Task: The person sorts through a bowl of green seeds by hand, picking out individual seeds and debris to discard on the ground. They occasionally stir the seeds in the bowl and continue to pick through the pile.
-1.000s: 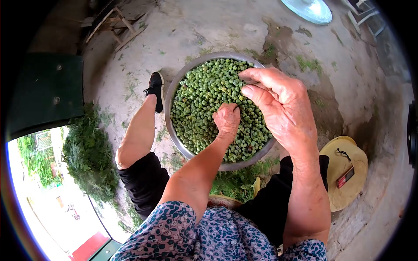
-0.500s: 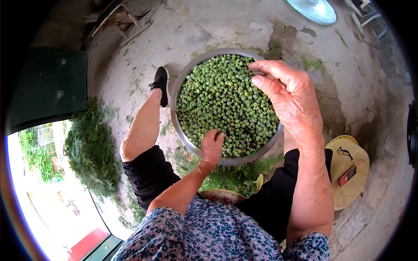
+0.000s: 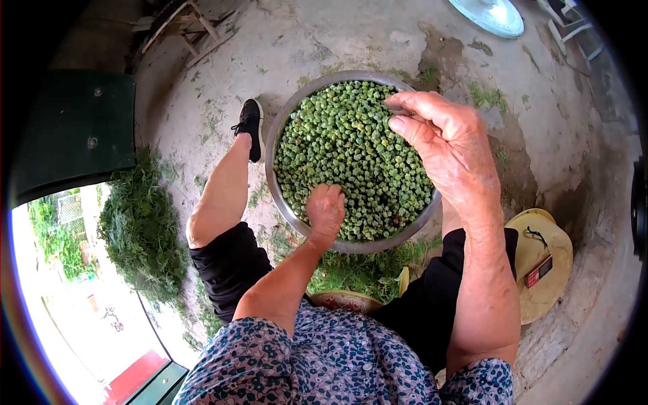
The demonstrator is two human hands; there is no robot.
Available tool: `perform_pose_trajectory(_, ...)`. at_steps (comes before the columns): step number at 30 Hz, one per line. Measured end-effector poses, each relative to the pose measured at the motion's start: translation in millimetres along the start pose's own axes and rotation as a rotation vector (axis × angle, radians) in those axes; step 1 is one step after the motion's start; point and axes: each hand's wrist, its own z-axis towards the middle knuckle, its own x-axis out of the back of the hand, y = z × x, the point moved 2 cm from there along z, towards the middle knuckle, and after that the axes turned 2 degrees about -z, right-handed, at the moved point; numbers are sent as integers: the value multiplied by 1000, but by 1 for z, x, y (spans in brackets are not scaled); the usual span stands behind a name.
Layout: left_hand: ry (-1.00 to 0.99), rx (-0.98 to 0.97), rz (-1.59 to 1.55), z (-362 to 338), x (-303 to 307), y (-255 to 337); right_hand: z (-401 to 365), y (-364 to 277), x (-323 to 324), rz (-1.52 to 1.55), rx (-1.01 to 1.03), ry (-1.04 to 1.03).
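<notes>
A wide metal basin (image 3: 273, 177) stands on the floor between my legs, filled with small, lumpy green pods or berries (image 3: 358, 145). My left hand (image 3: 326, 210) is at the near left part of the heap, its fingers curled down toward the pods. Whatever those fingers hold, if anything, is hidden under the hand. Above the basin's right side is my right hand (image 3: 449, 145), raised and bent at the wrist. A gap shows between its thumb and forefinger, and I see nothing held there.
Cut feathery greenery (image 3: 145, 233) is heaped at the left, with more greenery (image 3: 358, 273) below the basin. A red phone (image 3: 538, 271) lies on a yellowish seat (image 3: 550, 297) at right. A round pale lid-like disc (image 3: 493, 15) is at the far right.
My left hand has moved slightly up and further over the pods, its fingers more curled under. My right hand stays almost where it was.
</notes>
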Motion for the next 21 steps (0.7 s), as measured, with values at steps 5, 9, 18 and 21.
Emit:
perform_pose_trajectory(5, -83, -76, -73, -23, -4, 17, 0, 3, -2, 15, -27, -2)
perform_pose_trajectory(9, 144, -21, -92, -5, 3, 13, -1, 5, -2, -6, 15, 10)
perform_pose_trajectory(18, 49, 198, 94, 33, 4, 19, 0, 5, -4, 10, 28, 20)
perform_pose_trajectory(21, 17, 164, 116, 23, -3, 28, 1, 3, -6, -6, 4, 1)
